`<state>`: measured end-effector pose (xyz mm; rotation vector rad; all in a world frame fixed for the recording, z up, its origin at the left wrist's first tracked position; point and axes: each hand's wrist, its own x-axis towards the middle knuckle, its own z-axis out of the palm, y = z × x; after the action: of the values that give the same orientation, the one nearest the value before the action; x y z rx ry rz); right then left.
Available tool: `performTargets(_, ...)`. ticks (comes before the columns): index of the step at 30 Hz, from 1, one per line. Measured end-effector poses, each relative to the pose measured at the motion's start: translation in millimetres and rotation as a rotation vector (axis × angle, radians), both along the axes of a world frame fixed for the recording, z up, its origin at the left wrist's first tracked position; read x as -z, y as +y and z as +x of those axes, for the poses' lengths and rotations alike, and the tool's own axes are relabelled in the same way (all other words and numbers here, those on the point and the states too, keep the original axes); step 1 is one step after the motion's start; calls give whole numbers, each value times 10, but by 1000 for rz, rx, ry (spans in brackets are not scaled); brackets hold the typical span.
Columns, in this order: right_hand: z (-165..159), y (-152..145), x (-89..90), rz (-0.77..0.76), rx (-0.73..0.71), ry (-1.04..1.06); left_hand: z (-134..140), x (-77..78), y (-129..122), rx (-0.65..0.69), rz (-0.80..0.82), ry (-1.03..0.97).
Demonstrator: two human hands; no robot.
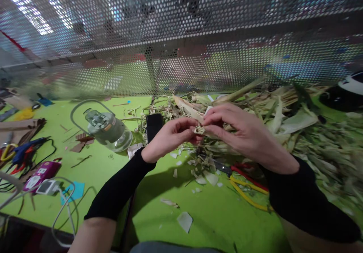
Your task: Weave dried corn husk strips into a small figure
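My left hand [177, 134] and my right hand [241, 130] meet above the green table, fingertips pinched together. Between them is a small, pale piece of dried corn husk [199, 130], folded or bunched; the fingers cover much of it. Scissors [246, 185] with red and yellow handles lie below my right hand, their blades partly under scraps. Small cut husk pieces [185, 221] are scattered under and in front of my hands. Behind and right of them spreads a heap of corn husks [295, 122].
A clear bottle [113, 132] with a grey-green lid and carry loop leans left of my hands, beside a black phone [154, 126]. Further left are a purple device [42, 173], a white charger [48, 187] with cable, and blue-handled tools [27, 151]. A perforated metal screen [170, 41] stands behind.
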<state>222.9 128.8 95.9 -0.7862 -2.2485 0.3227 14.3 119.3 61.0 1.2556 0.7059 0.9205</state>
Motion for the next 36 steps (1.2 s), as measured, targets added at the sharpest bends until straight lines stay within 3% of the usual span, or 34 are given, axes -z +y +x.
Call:
performTargets(6, -46, -23, 29, 53, -6, 42, 38, 7, 11, -27, 83, -7)
performTargets(10, -95, -86, 36, 103, 148, 147, 97, 37, 22, -218, 51, -187)
performTargets(14, -226, -97, 137, -137, 153, 92, 211, 127, 22, -409, 1, -335)
performTargets(17, -328, -72, 241, -388, 182, 191, 305, 189, 5, -480, 43, -349)
performTargets(21, -375, -16, 346, -730, 155, 466, 370, 219, -30, -424, 147, -277)
performTargets(24, -375, 26, 397, -841, 150, 580, 367, 229, -37, -380, 198, -191)
performTargets(30, -339, 58, 370, -834, 110, 524, 302, 188, 4, -320, 164, -167)
performTargets(36, -296, 52, 294, -784, 36, 330, 242, 117, 46, -381, 144, -236)
